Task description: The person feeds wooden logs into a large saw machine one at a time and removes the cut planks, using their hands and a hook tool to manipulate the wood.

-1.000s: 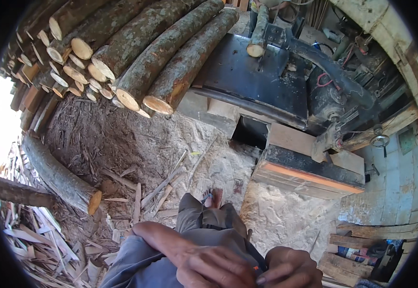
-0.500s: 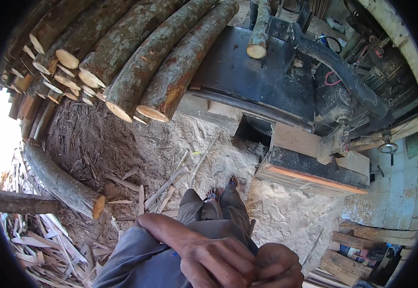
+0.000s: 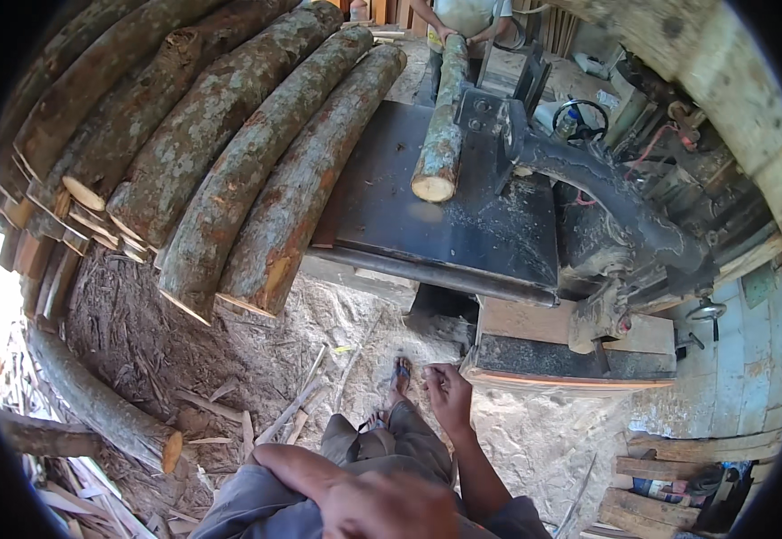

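My left hand [image 3: 386,510] is at my waist against the grey clothing [image 3: 382,463], smeared by motion, so its fingers are unclear. My right hand [image 3: 448,395] is raised in front of me with loosely bent fingers apart and nothing visible in it, over the floor beside a low wooden box [image 3: 566,359]. Beyond it stands a machine's black metal table [image 3: 373,207] with a bark-covered log [image 3: 440,153] lying on it; a co-worker [image 3: 454,13] holds that log's far end with both hands. A curved metal arm [image 3: 606,193] of the machine rises at the table's right.
Stacked logs [image 3: 265,180] fill the upper left. A loose log [image 3: 95,386] lies on the debris-strewn ground [image 3: 247,368]. Planks [image 3: 696,445] are piled at the lower right, below a pale wall [image 3: 723,368]. A handwheel [image 3: 705,310] sits at the right.
My right hand has left my waist and risen forward; my left stays low. The co-worker's log has advanced over the table. My view has tilted up, showing more of that person.
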The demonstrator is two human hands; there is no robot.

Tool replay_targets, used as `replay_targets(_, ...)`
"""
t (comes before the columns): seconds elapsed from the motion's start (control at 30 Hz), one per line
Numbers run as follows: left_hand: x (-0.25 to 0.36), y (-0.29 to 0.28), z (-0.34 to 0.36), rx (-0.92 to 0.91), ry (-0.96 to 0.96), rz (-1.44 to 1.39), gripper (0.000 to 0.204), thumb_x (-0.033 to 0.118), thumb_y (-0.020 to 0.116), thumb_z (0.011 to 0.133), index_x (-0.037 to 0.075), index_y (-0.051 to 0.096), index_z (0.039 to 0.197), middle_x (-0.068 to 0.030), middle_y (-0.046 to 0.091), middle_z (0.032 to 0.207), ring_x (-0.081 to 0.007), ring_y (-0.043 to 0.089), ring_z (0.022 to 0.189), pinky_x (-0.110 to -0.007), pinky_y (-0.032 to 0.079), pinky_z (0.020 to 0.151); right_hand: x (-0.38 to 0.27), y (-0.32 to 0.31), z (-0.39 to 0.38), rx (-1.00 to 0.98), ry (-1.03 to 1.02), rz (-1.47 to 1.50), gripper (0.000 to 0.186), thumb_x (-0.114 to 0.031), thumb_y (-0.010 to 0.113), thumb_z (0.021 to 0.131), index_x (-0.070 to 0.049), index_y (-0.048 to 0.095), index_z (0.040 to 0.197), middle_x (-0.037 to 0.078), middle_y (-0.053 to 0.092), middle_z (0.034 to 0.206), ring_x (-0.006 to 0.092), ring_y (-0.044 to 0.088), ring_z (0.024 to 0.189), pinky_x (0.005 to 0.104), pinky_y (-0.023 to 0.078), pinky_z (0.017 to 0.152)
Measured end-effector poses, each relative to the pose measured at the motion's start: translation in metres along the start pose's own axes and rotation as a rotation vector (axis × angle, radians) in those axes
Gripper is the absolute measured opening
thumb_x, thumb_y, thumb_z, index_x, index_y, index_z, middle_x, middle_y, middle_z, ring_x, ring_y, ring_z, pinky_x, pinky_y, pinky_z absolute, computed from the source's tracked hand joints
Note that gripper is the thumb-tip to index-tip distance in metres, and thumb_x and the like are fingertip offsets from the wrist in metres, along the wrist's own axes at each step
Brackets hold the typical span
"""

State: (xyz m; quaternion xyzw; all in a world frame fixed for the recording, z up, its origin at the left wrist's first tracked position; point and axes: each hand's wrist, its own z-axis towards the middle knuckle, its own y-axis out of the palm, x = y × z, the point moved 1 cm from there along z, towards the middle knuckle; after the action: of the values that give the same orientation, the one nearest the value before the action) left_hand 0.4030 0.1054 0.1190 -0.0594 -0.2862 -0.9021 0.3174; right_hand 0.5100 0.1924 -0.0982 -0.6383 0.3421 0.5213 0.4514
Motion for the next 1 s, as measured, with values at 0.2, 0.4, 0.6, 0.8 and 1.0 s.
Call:
replay_targets(0.2, -0.03, -0.028, 0.059, 0.043, -0.255, 0.022, 0.034, 0.037, 0.057, 0.089, 0.014, 0.057, 0.113, -0.0118, 0.064, 0.107, -0.0309, 0.064, 0.085, -0.039, 0.049, 0.064, 0.157, 0.002, 0.049, -0.16, 0.141, -0.371, 0.025, -0.027, 0.063, 0.084, -0.003, 0.065, 0.092, 0.014, 0.068, 0.085, 0.027, 0.067, 0.075, 0.0347, 0.052, 0.066)
replay_targets(0.4, -0.038, -0.151, 0.05, -0.147, -1.007, 0.344, 0.073, 0.058, 0.057, 0.082, -0.003, 0.052, 0.121, -0.0152, 0.056, 0.119, -0.0279, 0.053, 0.109, -0.041, 0.041, 0.093, 0.166, -0.023, 0.15, -0.032, 0.457, 0.055, 0.028, -0.033, 0.061, 0.086, -0.009, 0.064, 0.101, 0.006, 0.067, 0.088, 0.0136, 0.065, 0.077, 0.0275, 0.05, 0.061)
replay_targets(0.6, -0.094, -0.348, -0.05, 0.781, -0.86, 1.31, 0.076, 0.053, 0.056, 0.085, -0.003, 0.04, 0.133, -0.0198, 0.052, 0.124, -0.0297, 0.049, 0.115, -0.039, 0.036, 0.099, 0.119, -0.025, 0.255, 0.12, 0.494, 0.299, 0.064, -0.062, 0.053, 0.083, -0.015, 0.048, 0.125, 0.004, 0.055, 0.114, 0.0216, 0.055, 0.102, 0.0427, 0.047, 0.082)
replay_targets(0.8, -0.095, -0.408, -0.089, 0.975, -1.201, 0.973, 0.082, 0.061, 0.049, 0.086, -0.003, 0.036, 0.136, -0.0194, 0.046, 0.133, -0.027, 0.044, 0.122, -0.036, 0.033, 0.102, 0.092, 0.01, 0.264, 0.146, 0.564, 0.401, 0.08, -0.065, 0.049, 0.082, -0.012, 0.028, 0.137, 0.012, 0.034, 0.137, 0.0291, 0.035, 0.124, 0.0507, 0.039, 0.094)
replay_targets(1.0, -0.089, -0.395, -0.136, 0.876, -1.209, 0.536, 0.081, 0.058, 0.043, 0.089, 0.001, 0.021, 0.143, -0.0117, 0.031, 0.145, -0.0243, 0.03, 0.133, -0.035, 0.023, 0.108, 0.015, 0.037, 0.19, 0.084, 0.497, 0.559, 0.085, -0.064, 0.049, 0.083, -0.013, 0.021, 0.144, 0.01, 0.026, 0.146, 0.028, 0.031, 0.131, 0.0483, 0.035, 0.099)
